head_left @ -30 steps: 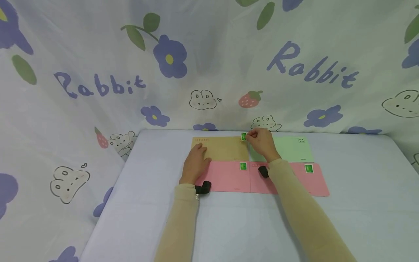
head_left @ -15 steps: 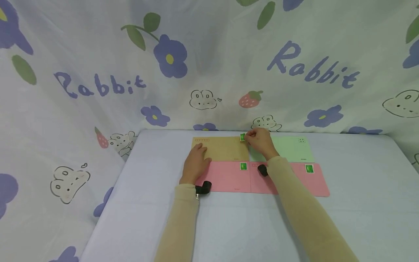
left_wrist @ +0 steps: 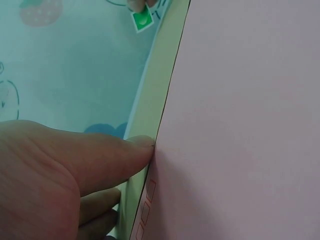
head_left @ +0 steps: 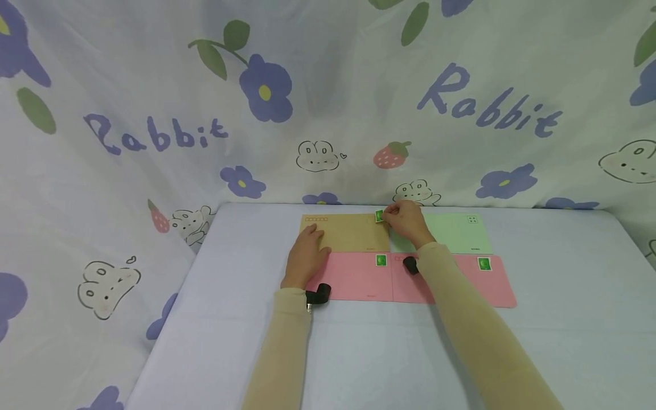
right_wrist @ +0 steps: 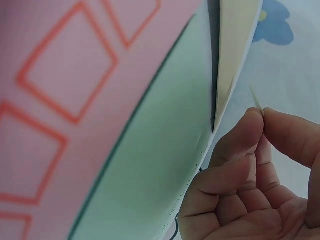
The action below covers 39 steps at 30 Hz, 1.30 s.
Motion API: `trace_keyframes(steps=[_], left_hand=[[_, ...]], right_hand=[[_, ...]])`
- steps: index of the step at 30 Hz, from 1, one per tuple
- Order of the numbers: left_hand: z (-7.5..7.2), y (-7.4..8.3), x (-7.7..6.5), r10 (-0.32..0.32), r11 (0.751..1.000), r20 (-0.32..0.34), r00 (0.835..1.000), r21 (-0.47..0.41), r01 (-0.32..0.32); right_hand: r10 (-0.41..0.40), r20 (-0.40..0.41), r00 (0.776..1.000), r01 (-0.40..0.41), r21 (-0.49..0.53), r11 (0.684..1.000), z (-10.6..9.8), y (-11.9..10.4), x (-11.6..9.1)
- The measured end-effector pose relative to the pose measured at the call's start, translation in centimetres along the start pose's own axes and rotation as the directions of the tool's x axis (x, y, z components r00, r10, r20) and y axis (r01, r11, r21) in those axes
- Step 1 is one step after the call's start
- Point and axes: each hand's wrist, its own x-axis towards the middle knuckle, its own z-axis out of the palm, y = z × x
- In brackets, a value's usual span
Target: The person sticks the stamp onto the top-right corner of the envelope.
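Head view: small green stamp [head_left: 379, 216] at the upper right corner of the brown envelope [head_left: 353, 232], overlapping it from this angle. Lies just left of the right hand's [head_left: 406, 221] fingertips, slightly tilted; its long axis is hard to read, fingertips covering one edge. Right wrist view has it edge-on, pinched between thumb and forefinger, other fingers curled in behind. Left wrist view sets it against the backdrop [head_left: 328, 102], so it looks raised off the paper; contact cannot be confirmed.

Right hand is much the nearer. Left hand [head_left: 306, 255] rests on the brown envelope's left end, fingers extended, thumb apart, thumb tip at the seam with the left pink envelope [head_left: 353, 282].

Brown envelope's long axis runs left to right. Green envelope [head_left: 453, 236] beside it, partly under the right hand; right pink envelope [head_left: 492, 285] nearer, crossed by the right sleeve [head_left: 487, 330]. Beyond the far edges, only a narrow strip of table [head_left: 558, 285] before the backdrop; wider room rightward and on the near side.
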Motion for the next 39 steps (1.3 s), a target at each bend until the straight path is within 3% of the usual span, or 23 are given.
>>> trace_keyframes(steps=[39], left_hand=[[-0.23,0.1,0.0,0.001,1.0,0.008,1.0,0.005,-0.001]], right_hand=[[-0.007,0.008,1.0,0.008,-0.145,0.989,0.32,-0.57,0.29]])
